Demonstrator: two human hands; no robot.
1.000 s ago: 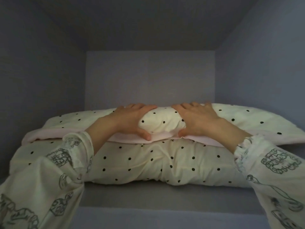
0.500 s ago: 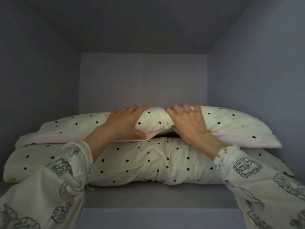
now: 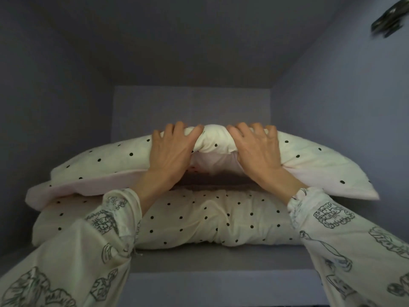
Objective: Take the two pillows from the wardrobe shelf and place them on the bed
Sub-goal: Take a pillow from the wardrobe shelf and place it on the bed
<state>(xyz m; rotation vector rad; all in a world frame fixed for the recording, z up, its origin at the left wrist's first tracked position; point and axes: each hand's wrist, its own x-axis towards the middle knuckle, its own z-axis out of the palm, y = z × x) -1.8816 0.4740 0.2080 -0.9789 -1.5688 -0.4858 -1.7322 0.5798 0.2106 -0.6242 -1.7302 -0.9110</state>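
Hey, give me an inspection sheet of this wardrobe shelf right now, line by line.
Surface: grey shelf, front strip bare.
Job's things: top pillow gripped at its middle, which is raised with a gap under it; bottom pillow lies flat on the shelf.
Clutter: nothing seen.
Grippers: left hand and right hand both clutch the top pillow.
Cables: nothing seen.
Surroundings: grey wardrobe walls; blurred dark object at upper right, unidentifiable.

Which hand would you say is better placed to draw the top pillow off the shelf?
Neither alone, probably. The left hand and right hand both clamp the top pillow near its middle, lifting it clear of the lower pillow. If pressed: right, since that end hangs free.
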